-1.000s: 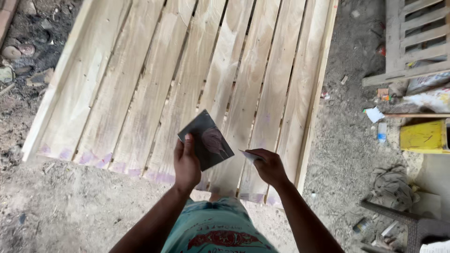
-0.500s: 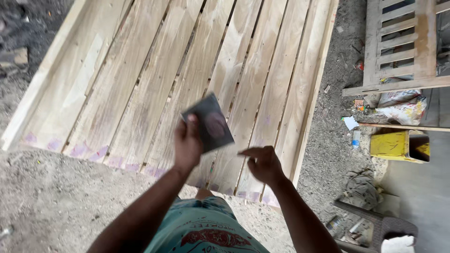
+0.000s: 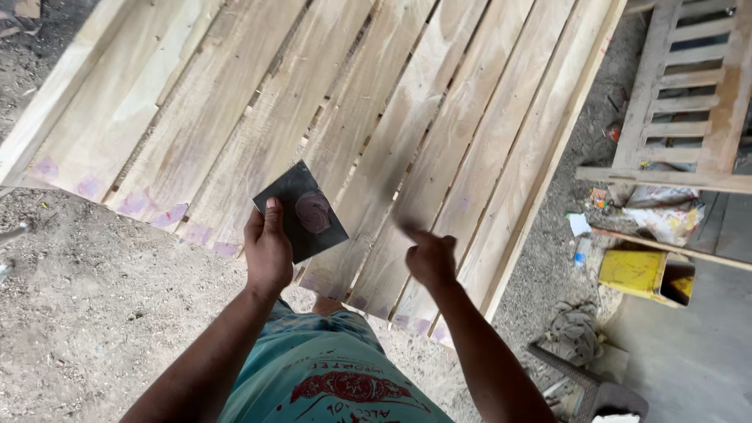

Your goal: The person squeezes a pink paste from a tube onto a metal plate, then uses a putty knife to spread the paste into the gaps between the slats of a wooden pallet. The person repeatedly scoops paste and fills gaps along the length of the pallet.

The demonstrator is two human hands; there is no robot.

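Head view: the left hand (image 3: 268,249) grips a dark square plate (image 3: 301,211) bearing a reddish-brown dab of filler (image 3: 313,212), held over the near edge of the plank panel (image 3: 376,117). The right hand (image 3: 429,257), a second ago beside the plate, has swung away rightward above the boards, fingers curled and blurred; whether it holds anything I cannot tell.

A broad panel of pale wooden planks (image 3: 376,117) fills most of the view, its near ends stained purple, with narrow gaps between the boards. Left of the panel the ground (image 3: 102,305) is grey dirt strewn with sawdust. Right of it stands a slatted wooden frame (image 3: 689,94). Below that frame lie crumpled paper (image 3: 666,215), a yellow box (image 3: 638,272) and a grey rag (image 3: 576,333) on gravel. Even daylight falls throughout.
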